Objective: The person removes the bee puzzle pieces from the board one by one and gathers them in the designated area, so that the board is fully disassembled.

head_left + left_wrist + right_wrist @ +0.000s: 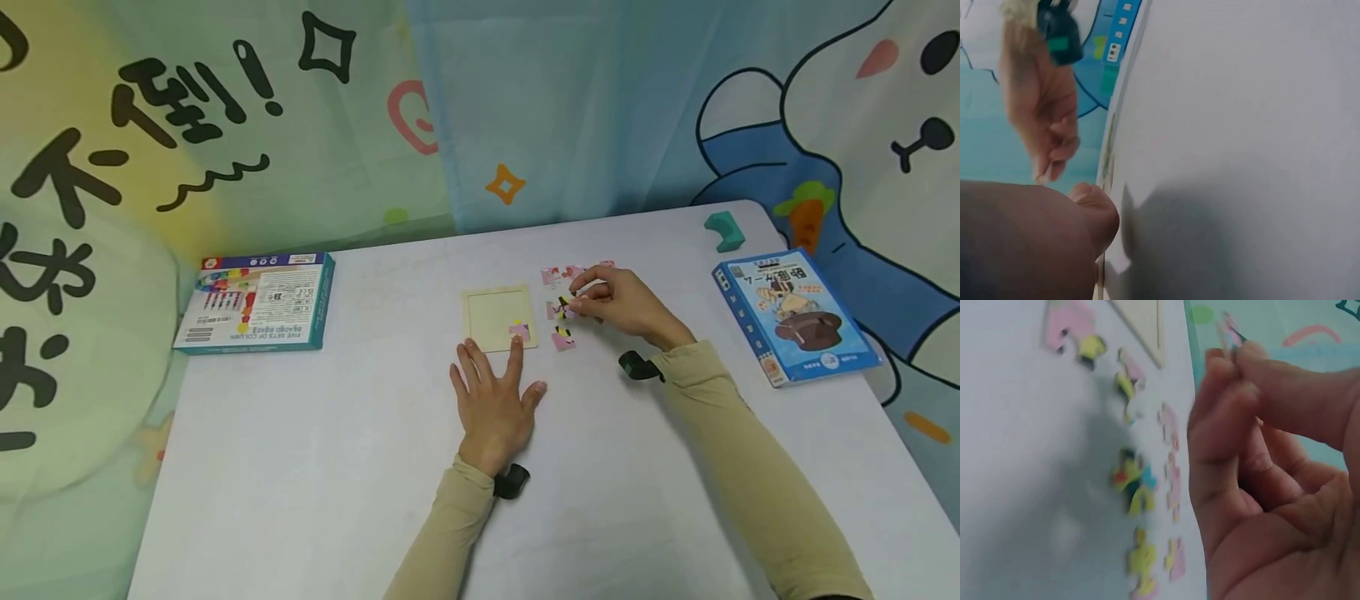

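Observation:
My right hand (pixel 628 305) is raised over the loose puzzle pieces, thumb and fingertips together. In the right wrist view it pinches a small pink jigsaw piece (pixel 1231 331). My left hand (pixel 495 408) lies with spread fingers, fingertips right at the near edge of a square cream puzzle tray (pixel 487 310). One pink-and-yellow piece (pixel 519 330) sits in the tray's near right corner. Right of the tray, several pieces lie loose, among them a pink corner piece (pixel 563 338) and a yellow piece with red and blue (pixel 1135 481). Others are partly hidden beneath my right hand.
A boxed set (pixel 255 304) lies at the table's back left. At the right stands a blue box (pixel 797 317) with a cartoon cover, and behind it a green arch-shaped block (pixel 724 231). A printed curtain (pixel 570 108) hangs along the table's back edge.

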`<state>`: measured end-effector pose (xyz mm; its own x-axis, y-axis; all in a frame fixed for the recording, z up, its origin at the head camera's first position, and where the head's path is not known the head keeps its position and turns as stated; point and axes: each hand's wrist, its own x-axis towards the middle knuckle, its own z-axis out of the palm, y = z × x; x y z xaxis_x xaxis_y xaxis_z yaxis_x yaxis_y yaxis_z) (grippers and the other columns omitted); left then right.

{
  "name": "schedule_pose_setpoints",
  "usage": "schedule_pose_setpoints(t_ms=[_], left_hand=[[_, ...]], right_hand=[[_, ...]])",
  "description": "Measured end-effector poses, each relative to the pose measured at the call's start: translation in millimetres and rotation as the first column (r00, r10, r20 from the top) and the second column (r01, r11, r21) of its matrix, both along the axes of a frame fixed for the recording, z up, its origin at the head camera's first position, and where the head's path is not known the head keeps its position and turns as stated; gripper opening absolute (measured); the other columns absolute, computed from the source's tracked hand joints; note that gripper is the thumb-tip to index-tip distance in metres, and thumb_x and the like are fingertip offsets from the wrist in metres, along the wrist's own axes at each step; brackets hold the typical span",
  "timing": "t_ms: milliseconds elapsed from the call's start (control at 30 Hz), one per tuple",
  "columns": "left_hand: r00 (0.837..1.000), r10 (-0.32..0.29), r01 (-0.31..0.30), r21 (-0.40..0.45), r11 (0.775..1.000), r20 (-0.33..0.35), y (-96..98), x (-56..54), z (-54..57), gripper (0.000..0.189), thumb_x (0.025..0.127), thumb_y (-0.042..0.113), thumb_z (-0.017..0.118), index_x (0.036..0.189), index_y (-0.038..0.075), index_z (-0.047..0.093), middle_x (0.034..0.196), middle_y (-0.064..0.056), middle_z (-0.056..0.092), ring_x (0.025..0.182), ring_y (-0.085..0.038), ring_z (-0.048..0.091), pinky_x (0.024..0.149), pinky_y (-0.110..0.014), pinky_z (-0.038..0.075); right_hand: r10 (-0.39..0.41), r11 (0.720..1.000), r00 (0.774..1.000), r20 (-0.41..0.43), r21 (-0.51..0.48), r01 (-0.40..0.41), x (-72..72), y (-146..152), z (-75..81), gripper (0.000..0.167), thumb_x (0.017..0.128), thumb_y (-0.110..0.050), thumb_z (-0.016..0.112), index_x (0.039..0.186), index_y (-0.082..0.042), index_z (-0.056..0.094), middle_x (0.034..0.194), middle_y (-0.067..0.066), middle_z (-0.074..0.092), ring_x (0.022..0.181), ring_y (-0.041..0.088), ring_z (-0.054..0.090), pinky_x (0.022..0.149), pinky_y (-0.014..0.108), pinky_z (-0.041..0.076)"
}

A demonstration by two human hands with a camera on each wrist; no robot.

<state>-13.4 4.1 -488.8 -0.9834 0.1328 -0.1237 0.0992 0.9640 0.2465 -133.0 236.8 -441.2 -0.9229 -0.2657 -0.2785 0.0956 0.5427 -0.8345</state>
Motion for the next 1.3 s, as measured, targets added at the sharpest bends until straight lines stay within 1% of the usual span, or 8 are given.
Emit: schedule_pose_setpoints(t_ms=[133,300,500,667,800,933,1167,1300], left_hand=[[1.000,-0.013,0.013,-0.002,1.000,-0.019,-2.7,-1.4,3.3,0.072,0.105,0.063,0.049,0.168,0.033,0.032,0.165,-0.044,0.023,0.158,-0.058,0.019,0.127,-0.068,0.018],[0.999,-0.033,0.032,-0.044,0.999,-0.029,-7.1,-3.2,8.1,0.072,0.104,0.062,0.051,0.167,0.034,0.034,0.161,-0.044,0.031,0.156,-0.057,0.026,0.126,-0.071,0.017],[0.998,-0.061,0.059,-0.054,0.997,-0.035,-14.3,-4.1,14.7,0.069,0.105,0.060,0.053,0.166,0.033,0.037,0.159,-0.042,0.036,0.154,-0.056,0.031,0.124,-0.075,0.014],[0.997,-0.081,0.081,-0.045,0.996,-0.004,-19.2,-3.0,17.1,0.071,0.104,0.060,0.055,0.167,0.035,0.033,0.163,-0.040,0.031,0.156,-0.054,0.029,0.123,-0.077,0.013],[0.995,-0.088,0.090,-0.055,0.994,0.042,-20.3,-2.4,18.1,0.075,0.104,0.062,0.053,0.169,0.032,0.030,0.168,-0.037,0.025,0.158,-0.052,0.025,0.124,-0.076,0.011],[0.995,-0.079,0.083,-0.070,0.994,0.066,-20.2,-2.4,20.2,0.077,0.104,0.063,0.050,0.169,0.027,0.029,0.170,-0.034,0.023,0.160,-0.050,0.022,0.125,-0.075,0.010],[0.997,-0.070,0.071,-0.095,0.993,0.013,-21.3,-3.0,19.6,0.071,0.105,0.060,0.051,0.167,0.029,0.036,0.167,-0.032,0.032,0.156,-0.052,0.029,0.124,-0.075,0.014],[0.998,-0.068,0.067,-0.080,0.995,-0.012,-22.4,-4.3,19.1,0.069,0.105,0.058,0.052,0.166,0.029,0.038,0.165,-0.033,0.035,0.154,-0.053,0.032,0.123,-0.076,0.015]], right_hand=[[-0.005,1.000,1.000,-0.017,0.023,0.006,9.7,14.7,-7.1,0.035,0.103,-0.019,0.072,0.135,-0.006,0.066,0.117,0.019,0.077,0.096,0.025,0.074,0.083,0.026,0.055],[-0.024,0.998,1.000,-0.008,0.063,0.024,19.8,28.2,-17.0,0.041,0.101,-0.027,0.075,0.139,-0.012,0.068,0.121,0.015,0.076,0.105,0.019,0.073,0.092,0.027,0.052],[-0.041,0.994,0.999,0.025,0.097,0.039,27.5,36.3,-23.9,0.041,0.098,-0.029,0.079,0.135,-0.014,0.071,0.115,0.011,0.078,0.102,0.020,0.071,0.088,0.023,0.052],[-0.043,0.990,0.999,0.031,0.132,0.039,31.1,38.3,-26.5,0.039,0.099,-0.026,0.077,0.136,-0.014,0.071,0.117,0.012,0.076,0.103,0.023,0.069,0.085,0.022,0.052],[-0.046,0.989,0.999,0.015,0.145,0.043,33.6,38.4,-28.1,0.039,0.099,-0.025,0.078,0.136,-0.013,0.073,0.117,0.014,0.074,0.101,0.026,0.068,0.083,0.023,0.053],[-0.037,0.984,0.999,-0.035,0.171,0.042,34.7,39.5,-31.3,0.037,0.097,-0.026,0.080,0.132,-0.013,0.075,0.116,0.013,0.074,0.098,0.026,0.067,0.083,0.025,0.052],[-0.029,0.979,0.994,-0.108,0.199,0.050,37.2,38.1,-32.3,0.035,0.095,-0.029,0.083,0.126,-0.012,0.078,0.117,0.013,0.076,0.096,0.027,0.065,0.084,0.034,0.049],[-0.006,0.977,0.991,-0.134,0.212,0.035,38.6,36.9,-32.6,0.039,0.091,-0.028,0.087,0.125,-0.012,0.078,0.112,0.012,0.075,0.089,0.024,0.064,0.078,0.030,0.049]])
